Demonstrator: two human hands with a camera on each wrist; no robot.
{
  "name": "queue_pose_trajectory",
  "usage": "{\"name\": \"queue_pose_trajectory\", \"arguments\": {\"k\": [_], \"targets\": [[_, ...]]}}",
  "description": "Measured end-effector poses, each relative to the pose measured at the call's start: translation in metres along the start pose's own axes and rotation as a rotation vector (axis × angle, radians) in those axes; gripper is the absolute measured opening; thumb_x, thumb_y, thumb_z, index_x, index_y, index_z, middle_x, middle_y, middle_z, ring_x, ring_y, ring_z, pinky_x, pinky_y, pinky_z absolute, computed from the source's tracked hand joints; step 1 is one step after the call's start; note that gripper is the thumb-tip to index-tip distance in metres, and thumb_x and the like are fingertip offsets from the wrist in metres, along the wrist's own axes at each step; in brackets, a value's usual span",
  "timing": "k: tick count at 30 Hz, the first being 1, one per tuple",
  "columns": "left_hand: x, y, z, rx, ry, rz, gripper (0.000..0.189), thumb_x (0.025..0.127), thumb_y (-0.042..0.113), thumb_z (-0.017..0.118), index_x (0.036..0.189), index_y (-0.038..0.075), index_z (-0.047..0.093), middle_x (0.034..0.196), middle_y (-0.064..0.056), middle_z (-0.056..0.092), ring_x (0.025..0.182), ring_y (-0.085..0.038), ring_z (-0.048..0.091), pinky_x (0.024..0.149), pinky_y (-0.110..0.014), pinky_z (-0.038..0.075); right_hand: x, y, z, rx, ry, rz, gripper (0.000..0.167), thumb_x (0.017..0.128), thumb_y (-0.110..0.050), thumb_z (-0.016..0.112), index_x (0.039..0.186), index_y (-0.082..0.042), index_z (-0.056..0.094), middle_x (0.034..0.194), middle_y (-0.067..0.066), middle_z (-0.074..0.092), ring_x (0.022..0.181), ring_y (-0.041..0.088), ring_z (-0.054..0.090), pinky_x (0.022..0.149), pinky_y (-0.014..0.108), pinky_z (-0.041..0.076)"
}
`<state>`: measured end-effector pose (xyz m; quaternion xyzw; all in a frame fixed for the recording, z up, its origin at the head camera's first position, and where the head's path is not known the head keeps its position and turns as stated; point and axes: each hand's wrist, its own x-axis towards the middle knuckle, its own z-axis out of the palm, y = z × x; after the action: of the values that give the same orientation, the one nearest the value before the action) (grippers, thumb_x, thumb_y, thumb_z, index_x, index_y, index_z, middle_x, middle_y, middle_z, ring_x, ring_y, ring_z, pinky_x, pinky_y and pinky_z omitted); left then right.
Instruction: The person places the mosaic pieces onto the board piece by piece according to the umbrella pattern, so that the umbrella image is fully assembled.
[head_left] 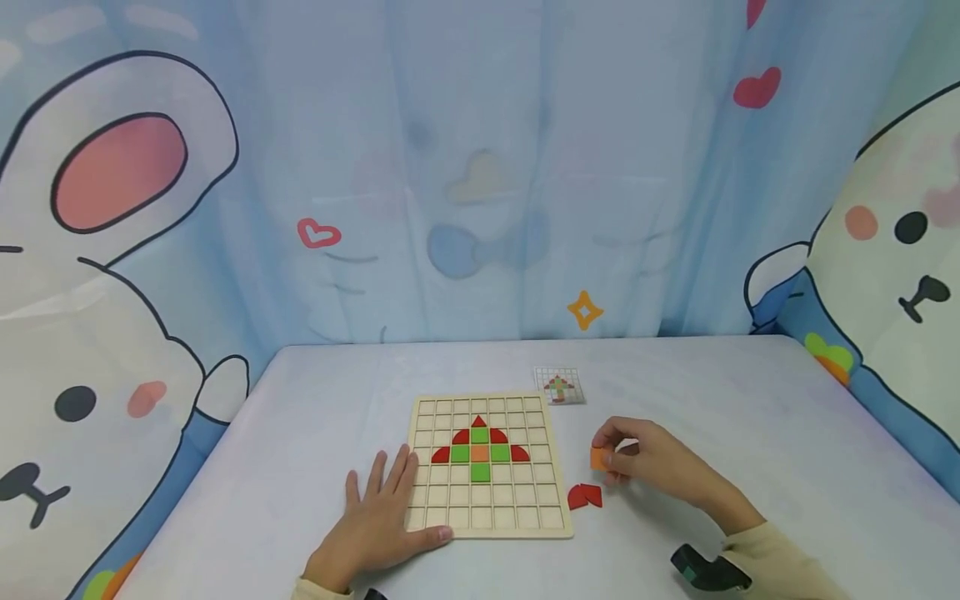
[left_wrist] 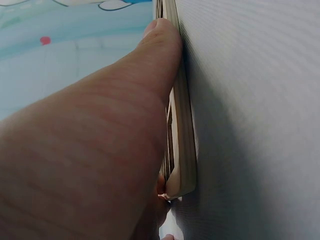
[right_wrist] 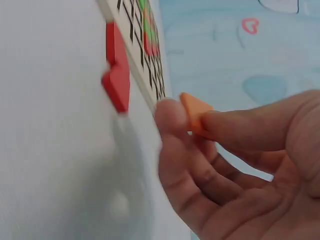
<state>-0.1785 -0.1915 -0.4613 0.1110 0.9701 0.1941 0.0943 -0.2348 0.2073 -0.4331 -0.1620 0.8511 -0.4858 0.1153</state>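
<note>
My right hand [head_left: 652, 458] pinches an orange square tile [right_wrist: 196, 112] between thumb and fingers, above the table to the right of a wooden grid board [head_left: 442, 518]. My left hand [head_left: 382, 517] lies with spread, straight fingers at the board's lower left corner, its thumb along the front edge. On the board, red pieces [head_left: 499, 436], green squares [head_left: 480, 472] and one orange square [head_left: 479, 453] form a tree-like pattern with a red triangle [head_left: 478, 422] on top. Red pieces [right_wrist: 118, 82] lie beside the board's right edge, below my right hand.
A small card [head_left: 559, 386] with a printed grid pattern lies behind the board's upper right corner. The white tabletop [head_left: 360, 379] reaches back to a blue cartoon curtain [head_left: 480, 167]. A dark wrist device [head_left: 708, 569] sits on the right forearm.
</note>
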Motion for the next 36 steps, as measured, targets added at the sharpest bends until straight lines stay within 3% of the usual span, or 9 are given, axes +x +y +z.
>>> {"name": "queue_pose_trajectory", "arguments": {"k": [6,12,18,25,36], "targets": [[0.001,-0.002,0.000,-0.002,-0.003,0.005,0.124,0.086,0.083,0.067,0.169,0.001,0.025,0.177,-0.018,0.016,0.161,-0.049,0.005,0.117,-0.079,-0.004,0.007,-0.013,0.020,0.102,0.020,0.007,0.011,0.099,-0.005,0.073,0.107,0.000,0.068,0.099,0.011,0.065,0.074,0.027,0.068,0.067,0.035,0.058],[0.000,-0.002,0.001,-0.004,0.001,-0.004,0.122,0.086,0.081,0.069,0.169,0.001,0.026,0.177,-0.018,0.017,0.161,-0.048,0.006,0.117,-0.080,-0.002,0.018,-0.030,0.041,0.199,-0.061,-0.018,0.010,0.101,0.000,0.069,0.110,0.004,0.066,0.103,0.014,0.064,0.081,0.030,0.076,0.076,0.037,0.063],[0.004,-0.007,0.005,-0.012,0.029,0.009,0.124,0.084,0.084,0.067,0.168,0.001,0.028,0.177,-0.018,0.017,0.161,-0.049,0.006,0.117,-0.079,-0.003,0.028,-0.044,0.061,0.176,-0.108,-0.072,0.008,0.101,0.005,0.065,0.109,0.004,0.066,0.100,0.014,0.063,0.082,0.031,0.078,0.075,0.036,0.064],[0.001,-0.003,0.001,0.012,0.004,0.011,0.122,0.087,0.081,0.067,0.169,0.001,0.026,0.177,-0.018,0.016,0.161,-0.049,0.006,0.117,-0.080,-0.002,0.034,-0.051,0.081,0.219,-0.139,-0.117,0.008,0.100,0.008,0.063,0.107,0.006,0.066,0.097,0.013,0.063,0.081,0.032,0.078,0.072,0.040,0.064],[0.000,-0.002,0.002,0.032,0.011,0.021,0.121,0.088,0.081,0.067,0.169,0.000,0.026,0.177,-0.018,0.017,0.161,-0.048,0.007,0.116,-0.080,0.000,0.042,-0.057,0.110,0.092,-0.115,-0.122,0.008,0.095,0.004,0.073,0.098,-0.002,0.070,0.084,0.006,0.063,0.066,0.020,0.070,0.061,0.029,0.058]]}}
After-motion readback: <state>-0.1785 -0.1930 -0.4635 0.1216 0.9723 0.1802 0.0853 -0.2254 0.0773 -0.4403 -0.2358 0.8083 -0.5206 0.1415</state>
